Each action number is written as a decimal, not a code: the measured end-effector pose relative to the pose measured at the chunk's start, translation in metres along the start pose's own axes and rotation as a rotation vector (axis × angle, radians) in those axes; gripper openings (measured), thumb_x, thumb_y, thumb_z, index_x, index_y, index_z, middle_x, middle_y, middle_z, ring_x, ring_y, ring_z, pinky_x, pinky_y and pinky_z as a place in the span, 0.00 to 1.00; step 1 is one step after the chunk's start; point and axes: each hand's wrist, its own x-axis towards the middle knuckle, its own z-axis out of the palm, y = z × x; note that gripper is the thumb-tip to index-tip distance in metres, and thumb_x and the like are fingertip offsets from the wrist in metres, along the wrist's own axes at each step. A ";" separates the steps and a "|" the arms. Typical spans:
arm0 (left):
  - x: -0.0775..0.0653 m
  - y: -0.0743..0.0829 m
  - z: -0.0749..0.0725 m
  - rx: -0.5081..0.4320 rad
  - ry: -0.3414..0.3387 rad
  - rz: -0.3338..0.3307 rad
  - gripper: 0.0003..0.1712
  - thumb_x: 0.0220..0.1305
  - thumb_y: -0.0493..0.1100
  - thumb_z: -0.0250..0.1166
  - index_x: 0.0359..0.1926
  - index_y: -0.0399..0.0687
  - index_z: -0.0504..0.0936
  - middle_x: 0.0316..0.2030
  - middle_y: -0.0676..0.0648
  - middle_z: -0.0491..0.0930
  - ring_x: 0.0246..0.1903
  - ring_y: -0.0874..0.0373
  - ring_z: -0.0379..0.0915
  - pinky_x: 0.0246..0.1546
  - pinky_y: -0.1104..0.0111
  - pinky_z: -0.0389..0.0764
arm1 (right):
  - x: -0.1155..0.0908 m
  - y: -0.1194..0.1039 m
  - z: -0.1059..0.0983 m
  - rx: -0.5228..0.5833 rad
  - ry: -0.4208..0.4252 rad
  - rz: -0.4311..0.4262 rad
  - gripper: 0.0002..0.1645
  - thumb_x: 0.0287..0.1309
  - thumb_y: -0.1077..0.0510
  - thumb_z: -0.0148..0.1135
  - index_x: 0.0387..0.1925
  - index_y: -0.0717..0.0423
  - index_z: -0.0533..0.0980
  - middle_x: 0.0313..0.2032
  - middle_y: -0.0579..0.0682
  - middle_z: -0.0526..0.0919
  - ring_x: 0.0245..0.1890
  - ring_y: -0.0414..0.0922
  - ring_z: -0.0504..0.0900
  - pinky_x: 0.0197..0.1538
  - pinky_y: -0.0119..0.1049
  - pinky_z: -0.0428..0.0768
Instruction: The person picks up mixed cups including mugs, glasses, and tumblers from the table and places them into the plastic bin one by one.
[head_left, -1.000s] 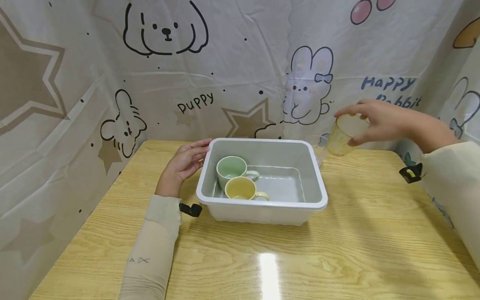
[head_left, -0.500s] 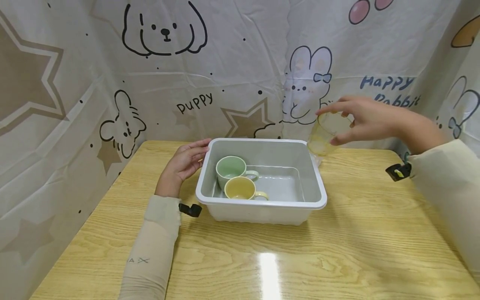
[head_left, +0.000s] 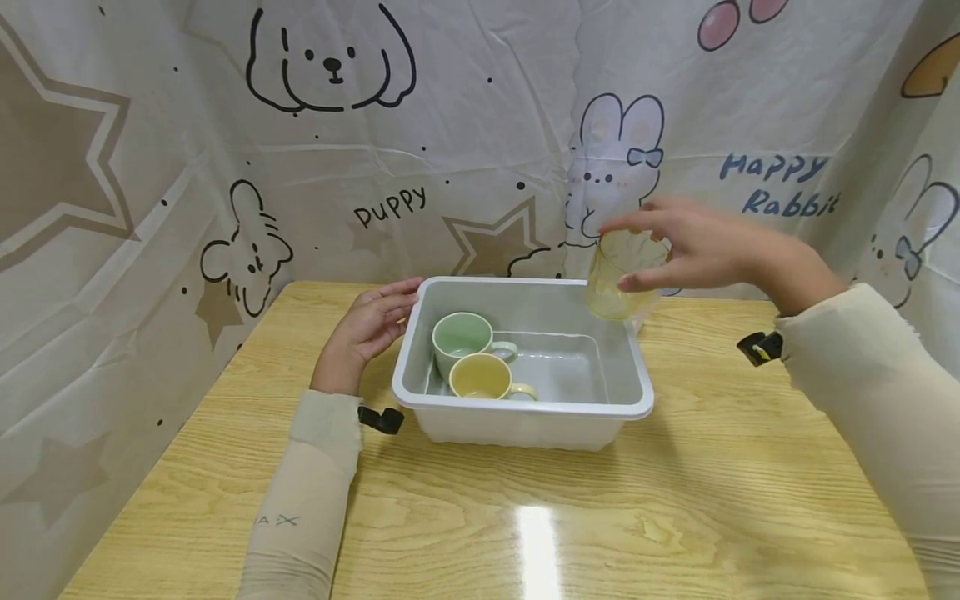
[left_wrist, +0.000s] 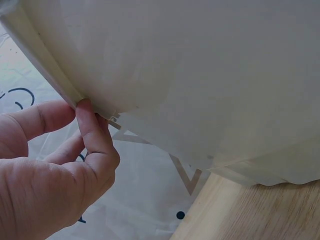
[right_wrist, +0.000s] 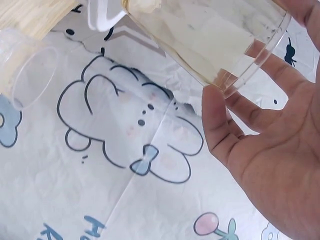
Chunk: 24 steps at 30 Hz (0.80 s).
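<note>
A light grey plastic tub [head_left: 517,425] stands on the table, with a green mug [head_left: 462,335] and a yellow mug [head_left: 482,377] at its left side. My left hand [head_left: 367,329] holds the tub's rim at the back left corner, the fingertips at the lip in the left wrist view. With my right hand [head_left: 705,246] I grip a yellow-tinted transparent cup [head_left: 611,287] near its upper rim, thumb on one side and fingers on the other. The cup is slightly tilted, above the tub's back right corner.
A clear cup [right_wrist: 32,75] stands behind the tub's right side, mostly hidden in the head view. The wooden table [head_left: 720,467] meets a printed cloth [head_left: 480,150] at the back and sides.
My right hand has carried the yellow transparent cup leftward, from right of the tub to over its back right corner. My left hand and the mugs have stayed put.
</note>
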 end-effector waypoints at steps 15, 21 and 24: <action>0.001 0.001 0.002 0.022 0.009 -0.010 0.27 0.74 0.28 0.56 0.72 0.31 0.66 0.45 0.48 0.85 0.38 0.61 0.80 0.41 0.71 0.82 | 0.027 -0.015 0.030 0.061 -0.058 -0.027 0.43 0.58 0.35 0.72 0.72 0.38 0.70 0.58 0.56 0.72 0.52 0.52 0.70 0.51 0.54 0.75; 0.000 0.001 0.002 0.026 0.008 -0.006 0.28 0.75 0.28 0.55 0.73 0.30 0.64 0.45 0.49 0.85 0.39 0.61 0.80 0.41 0.71 0.82 | 0.034 -0.019 0.046 0.053 -0.063 -0.068 0.42 0.56 0.34 0.72 0.71 0.36 0.71 0.57 0.57 0.72 0.53 0.54 0.70 0.54 0.57 0.74; 0.000 0.002 0.001 0.027 0.006 -0.007 0.29 0.75 0.28 0.56 0.74 0.30 0.63 0.45 0.49 0.85 0.39 0.61 0.80 0.41 0.71 0.82 | 0.037 -0.021 0.055 0.067 -0.065 -0.088 0.42 0.56 0.37 0.74 0.70 0.38 0.72 0.58 0.58 0.72 0.56 0.55 0.70 0.56 0.58 0.74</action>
